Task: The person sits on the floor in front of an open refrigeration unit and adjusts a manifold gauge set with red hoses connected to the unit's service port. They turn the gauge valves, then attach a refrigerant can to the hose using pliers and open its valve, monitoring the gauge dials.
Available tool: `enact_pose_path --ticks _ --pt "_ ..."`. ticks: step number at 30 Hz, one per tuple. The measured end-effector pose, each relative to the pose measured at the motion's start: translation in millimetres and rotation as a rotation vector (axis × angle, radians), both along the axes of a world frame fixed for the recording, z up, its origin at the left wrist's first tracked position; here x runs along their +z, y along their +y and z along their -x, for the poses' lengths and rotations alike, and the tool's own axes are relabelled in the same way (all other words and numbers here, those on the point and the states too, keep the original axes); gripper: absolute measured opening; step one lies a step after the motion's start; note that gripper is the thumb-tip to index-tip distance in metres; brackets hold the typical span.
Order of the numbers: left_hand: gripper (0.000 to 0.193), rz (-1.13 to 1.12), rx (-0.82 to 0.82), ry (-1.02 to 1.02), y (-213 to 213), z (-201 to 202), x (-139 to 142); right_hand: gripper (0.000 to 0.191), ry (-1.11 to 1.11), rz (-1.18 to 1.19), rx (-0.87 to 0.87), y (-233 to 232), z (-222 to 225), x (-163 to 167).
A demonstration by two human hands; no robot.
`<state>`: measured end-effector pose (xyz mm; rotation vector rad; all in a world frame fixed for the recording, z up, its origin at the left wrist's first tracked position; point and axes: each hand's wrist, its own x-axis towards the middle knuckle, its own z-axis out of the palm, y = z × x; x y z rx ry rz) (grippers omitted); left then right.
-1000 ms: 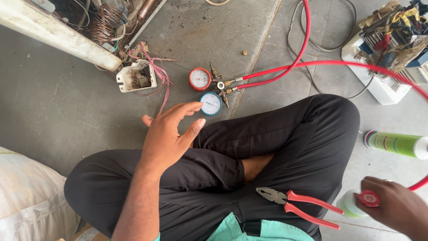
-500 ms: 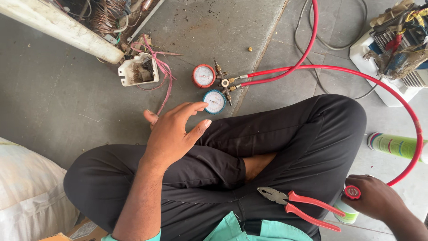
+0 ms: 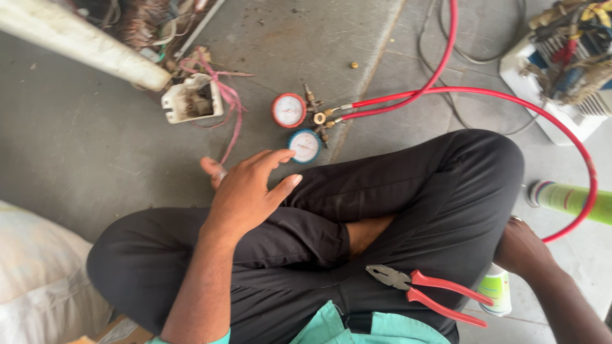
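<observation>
beside left hand (image 3: 245, 191), gauges (image 3: 297, 127)

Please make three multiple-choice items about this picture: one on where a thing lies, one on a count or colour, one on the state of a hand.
1. Where do the red-handled metal pliers lie?
A. on the grey floor
B. on the person's black-trousered lap
C. on the white sack

2. How many round dial gauges lie on the grey concrete floor?
A. one
B. two
C. four

3. What is the state of the left hand?
A. open, fingers spread, holding nothing
C. closed on the red hose
B. gripping the pliers

Answers:
1 B, the pliers rest across the crossed legs.
2 B, a red-rimmed gauge and a blue-rimmed gauge lie side by side.
3 A, the fingers are apart near the blue-rimmed gauge, with nothing between them.
</observation>
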<state>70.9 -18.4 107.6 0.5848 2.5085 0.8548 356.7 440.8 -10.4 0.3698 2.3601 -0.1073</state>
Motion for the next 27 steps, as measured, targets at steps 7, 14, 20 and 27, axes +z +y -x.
enact_pose_path --ticks 7,14,20,27 --pt "0.048 -0.035 -0.009 -0.114 14 1 -8 0.042 -0.014 0.001 -0.083 2 -5 5" --pt "0.049 -0.019 -0.123 -0.018 27 -2 -12 0.048 -0.139 0.211 -0.053 -19 -19 -13" --pt "0.052 -0.004 -0.134 -0.039 27 -2 -15 0.058 -0.164 -0.012 0.545 -60 -85 -62" --pt "0.053 -0.012 -0.155 -0.050 27 -2 -14 0.049 -0.336 0.193 0.154 -84 -143 -66"
